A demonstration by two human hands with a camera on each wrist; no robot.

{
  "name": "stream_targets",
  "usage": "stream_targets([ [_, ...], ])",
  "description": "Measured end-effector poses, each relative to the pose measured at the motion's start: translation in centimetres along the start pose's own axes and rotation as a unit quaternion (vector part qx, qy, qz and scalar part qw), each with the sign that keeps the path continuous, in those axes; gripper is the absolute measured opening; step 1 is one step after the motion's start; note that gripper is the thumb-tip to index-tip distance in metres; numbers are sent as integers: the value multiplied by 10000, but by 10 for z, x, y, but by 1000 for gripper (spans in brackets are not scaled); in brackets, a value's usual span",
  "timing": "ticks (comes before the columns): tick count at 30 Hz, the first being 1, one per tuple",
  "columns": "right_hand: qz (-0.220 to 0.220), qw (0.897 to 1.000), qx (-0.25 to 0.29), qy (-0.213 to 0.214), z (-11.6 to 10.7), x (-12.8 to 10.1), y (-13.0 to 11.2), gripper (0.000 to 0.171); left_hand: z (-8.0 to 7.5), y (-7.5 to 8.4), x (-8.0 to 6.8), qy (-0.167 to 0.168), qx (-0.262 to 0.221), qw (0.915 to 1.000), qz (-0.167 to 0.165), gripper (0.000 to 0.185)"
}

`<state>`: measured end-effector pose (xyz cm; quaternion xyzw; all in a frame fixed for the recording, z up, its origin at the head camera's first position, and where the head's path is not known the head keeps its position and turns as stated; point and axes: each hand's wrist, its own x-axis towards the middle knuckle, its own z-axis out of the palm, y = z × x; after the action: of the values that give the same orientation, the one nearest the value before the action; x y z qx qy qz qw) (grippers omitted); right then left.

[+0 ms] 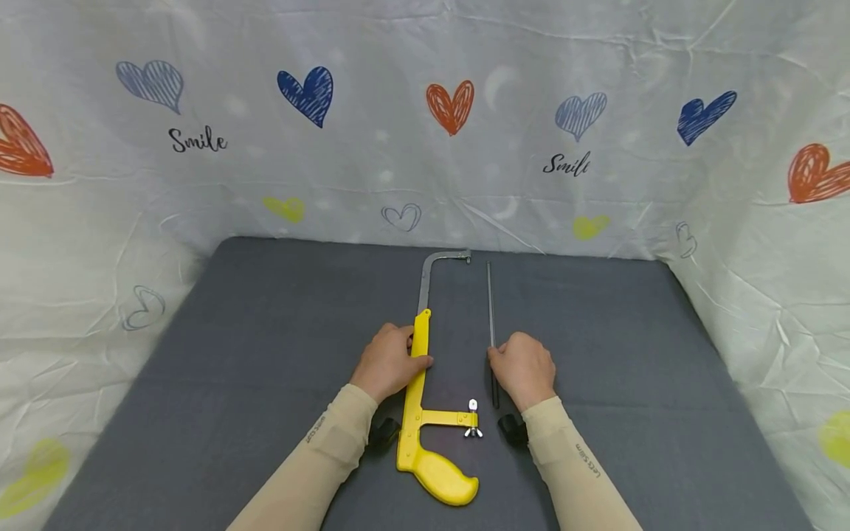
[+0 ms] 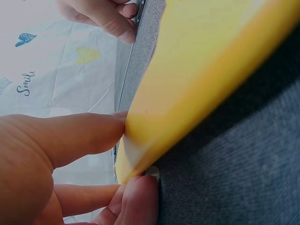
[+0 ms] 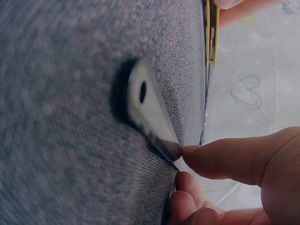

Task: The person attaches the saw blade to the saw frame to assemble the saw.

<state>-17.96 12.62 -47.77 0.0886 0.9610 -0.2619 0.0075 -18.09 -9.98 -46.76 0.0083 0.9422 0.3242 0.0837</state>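
A yellow hacksaw frame (image 1: 413,402) lies lengthwise on the dark grey cloth, its curved handle (image 1: 443,478) toward me and its bent metal arm (image 1: 425,284) pointing away. My left hand (image 1: 387,363) pinches the yellow bar between thumb and fingers, seen close up in the left wrist view. To the right of the frame and apart from it is a thin hacksaw blade (image 1: 491,302), held by its edge between the thumb and fingers of my right hand (image 1: 524,367). One blade end with an oval hole shows in the right wrist view. A wing nut (image 1: 473,433) sits on the frame's short yellow crossarm.
The grey cloth (image 1: 279,317) covers a table. White fabric with printed hearts (image 1: 398,169) hangs behind and along both sides. Dark wrist cameras (image 1: 513,429) sit below both hands, near the handle and crossarm.
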Motion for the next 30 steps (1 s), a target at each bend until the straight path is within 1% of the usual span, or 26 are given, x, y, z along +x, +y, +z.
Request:
stream_targets([
  [4,47,10000,3,-22,-1,0,0,50,-1,0,0,1,6,10000,15,47],
  [7,89,10000,7,-31,-1,0,-1,45,-1,1,-1,-17,21,10000,-16,52],
  [11,76,10000,23,-38,0,0,-1,46,-1,1,0,-27,22,10000,-44,57],
  [14,56,10000,44,-48,0,0,-1,49,0,1,0,-14,27,10000,-31,54],
  [17,98,9999,64,-66,-1,-1,-1,48,1,1,0,-14,32,10000,-25,53],
  [25,115,9998,145,-57,0,1,-2,29,1,1,-1,8,29,10000,14,45],
  [30,80,9997,223,24,2,3,-2,23,0,1,0,8,26,10000,33,48],
])
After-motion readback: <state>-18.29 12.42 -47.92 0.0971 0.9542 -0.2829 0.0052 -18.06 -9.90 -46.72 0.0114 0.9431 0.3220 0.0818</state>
